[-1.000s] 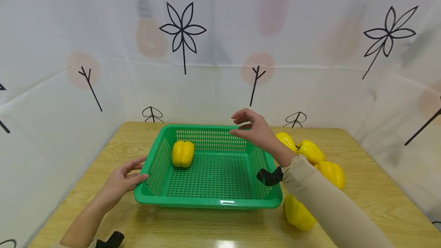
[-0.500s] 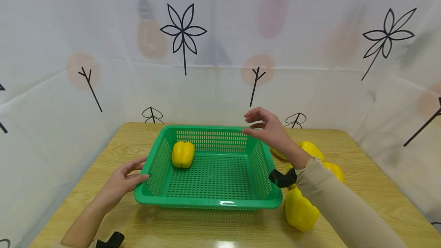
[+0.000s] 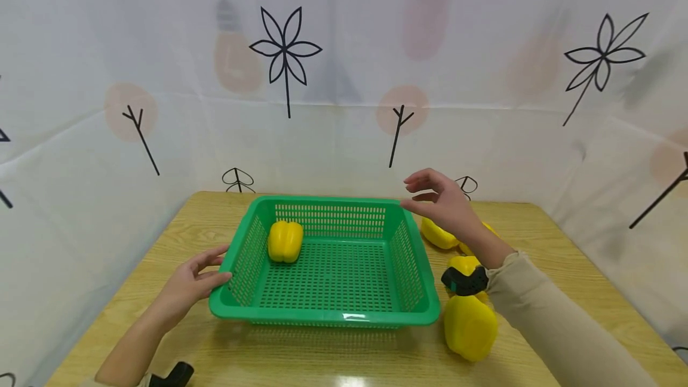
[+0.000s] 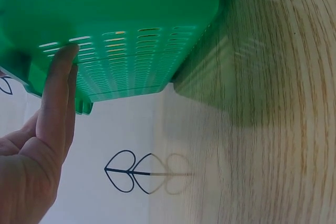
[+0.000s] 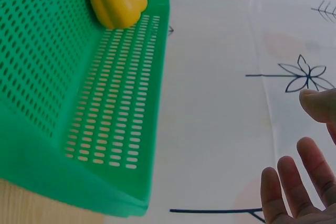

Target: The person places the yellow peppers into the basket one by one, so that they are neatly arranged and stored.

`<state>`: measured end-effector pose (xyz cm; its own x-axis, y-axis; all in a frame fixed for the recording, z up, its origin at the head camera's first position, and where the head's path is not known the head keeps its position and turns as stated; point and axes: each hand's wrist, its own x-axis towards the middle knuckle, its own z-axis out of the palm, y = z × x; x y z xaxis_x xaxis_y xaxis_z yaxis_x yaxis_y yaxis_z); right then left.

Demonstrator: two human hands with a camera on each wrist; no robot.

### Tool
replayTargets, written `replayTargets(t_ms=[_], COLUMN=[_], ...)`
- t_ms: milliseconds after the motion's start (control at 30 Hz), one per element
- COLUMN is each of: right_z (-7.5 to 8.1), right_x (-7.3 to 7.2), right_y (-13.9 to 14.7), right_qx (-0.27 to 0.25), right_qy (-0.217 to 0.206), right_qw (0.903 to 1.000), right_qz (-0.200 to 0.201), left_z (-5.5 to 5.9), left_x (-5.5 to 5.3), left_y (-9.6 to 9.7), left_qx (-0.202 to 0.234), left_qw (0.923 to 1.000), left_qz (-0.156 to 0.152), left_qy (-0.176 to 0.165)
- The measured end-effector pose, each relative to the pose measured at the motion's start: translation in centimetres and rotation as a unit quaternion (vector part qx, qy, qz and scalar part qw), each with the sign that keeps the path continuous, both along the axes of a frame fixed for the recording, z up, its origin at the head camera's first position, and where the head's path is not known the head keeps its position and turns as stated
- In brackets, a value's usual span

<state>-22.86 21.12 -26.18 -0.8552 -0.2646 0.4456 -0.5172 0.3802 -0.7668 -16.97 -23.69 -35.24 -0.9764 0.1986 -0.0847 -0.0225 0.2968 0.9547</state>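
A green plastic basket (image 3: 344, 317) with slotted walls stands on the table, and one yellow bell pepper (image 3: 286, 242) lies in its far left part. My left hand (image 3: 185, 285) holds the basket's left rim, thumb over the edge and fingers against the outer wall. In the left wrist view those fingers (image 4: 59, 93) reach up under the rim. Above the far right corner hovers my right hand (image 3: 443, 202), fingers loosely bent and apart, holding nothing. In the right wrist view its fingers (image 5: 296, 187) are spread beside the basket.
Right of the basket lie several more yellow bell peppers, the nearest pepper (image 3: 470, 327) at the front and another pepper (image 3: 438, 235) near the far corner. The right forearm partly covers the others. A patterned white cloth (image 3: 333, 148) hangs behind the wooden table (image 3: 290, 357).
My right hand has moved right, from over the basket's back edge to its far right corner, uncovering and covering different peppers. The left hand, basket and pepper inside have stayed put.
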Motion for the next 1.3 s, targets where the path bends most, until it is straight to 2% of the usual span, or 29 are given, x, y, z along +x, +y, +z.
replayTargets(t_ms=[200,867,1133,1300], right_z=[-0.2,-0.8,-1.2,-1.5], right_x=[0.3,1.3,1.6,1.8], right_y=[1.3,4.4,5.3,5.9], right_qx=[0.011,0.049,0.038,0.049], right_qy=[0.008,0.024,0.026,0.023], right_qw=[0.9998,0.9972,0.9979,0.9972], right_qz=[-0.015,-0.051,-0.045,-0.053], left_z=[0.1,0.1,-0.1,-0.1], left_x=[0.0,0.0,0.0,-0.1], left_y=[0.0,-0.1,-0.1,-0.1], left_qx=[-0.010,-0.007,0.000,-0.006], left_qw=[0.9999,1.0000,1.0000,0.9999], left_qz=[0.000,-0.004,-0.004,-0.004], left_qy=[0.000,0.003,0.006,0.009])
